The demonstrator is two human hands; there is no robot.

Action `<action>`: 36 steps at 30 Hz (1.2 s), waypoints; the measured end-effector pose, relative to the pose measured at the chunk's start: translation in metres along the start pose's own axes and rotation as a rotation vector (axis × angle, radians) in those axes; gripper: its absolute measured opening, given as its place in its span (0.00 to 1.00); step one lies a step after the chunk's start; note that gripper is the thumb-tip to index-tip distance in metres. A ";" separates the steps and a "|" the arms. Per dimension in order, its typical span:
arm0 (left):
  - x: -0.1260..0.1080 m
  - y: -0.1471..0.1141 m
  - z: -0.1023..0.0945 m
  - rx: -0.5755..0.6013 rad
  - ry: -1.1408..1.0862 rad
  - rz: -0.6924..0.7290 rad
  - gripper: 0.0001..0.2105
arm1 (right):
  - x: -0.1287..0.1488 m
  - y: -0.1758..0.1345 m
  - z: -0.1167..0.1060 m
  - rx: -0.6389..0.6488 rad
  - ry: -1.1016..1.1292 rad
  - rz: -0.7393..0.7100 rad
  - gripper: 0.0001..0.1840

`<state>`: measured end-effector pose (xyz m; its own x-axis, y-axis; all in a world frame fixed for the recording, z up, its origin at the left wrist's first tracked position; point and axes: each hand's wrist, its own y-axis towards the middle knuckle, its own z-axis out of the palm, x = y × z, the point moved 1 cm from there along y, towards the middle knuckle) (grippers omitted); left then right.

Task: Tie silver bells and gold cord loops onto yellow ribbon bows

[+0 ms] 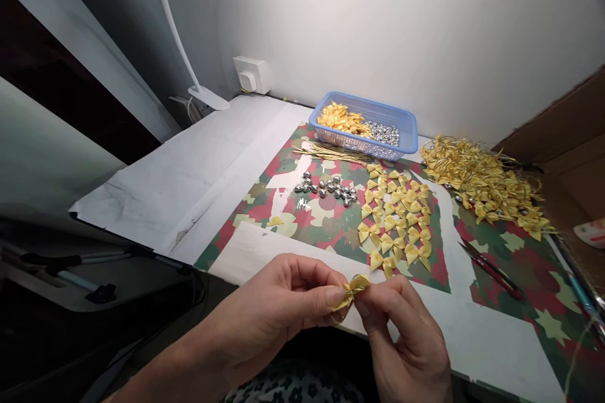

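Note:
Close to the table's front edge, a yellow ribbon bow (352,289) is pinched between both hands. My left hand (288,299) grips its left side with thumb and forefinger, and a thin golden loop hangs below the fingertips. My right hand (406,327) has thumb and fingers pressed together at the bow's right side. A bit of something silvery shows at the top of the bow, mostly hidden. Just beyond the hands, several loose yellow bows (393,244) lie in rough rows, and several silver bells (329,186) are scattered to their left.
A blue basket (410,132) at the wall holds yellow bows and silver beads. Golden twist ties (331,152) lie before it. On the right are a heap of yellow bows (477,179) and dark-red scissors (494,272). A white lamp (208,97) stands at the back left.

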<state>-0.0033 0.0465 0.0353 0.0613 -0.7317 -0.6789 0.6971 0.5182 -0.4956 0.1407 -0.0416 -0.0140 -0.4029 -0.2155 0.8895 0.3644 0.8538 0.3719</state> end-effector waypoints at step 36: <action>0.004 0.003 0.000 -0.046 0.078 0.053 0.05 | 0.003 -0.005 0.000 -0.051 0.032 0.103 0.06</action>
<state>-0.0013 0.0452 0.0311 0.0399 -0.6666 -0.7443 0.6607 0.5764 -0.4809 0.1376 -0.0467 -0.0131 -0.3343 -0.1434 0.9315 0.4453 0.8471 0.2902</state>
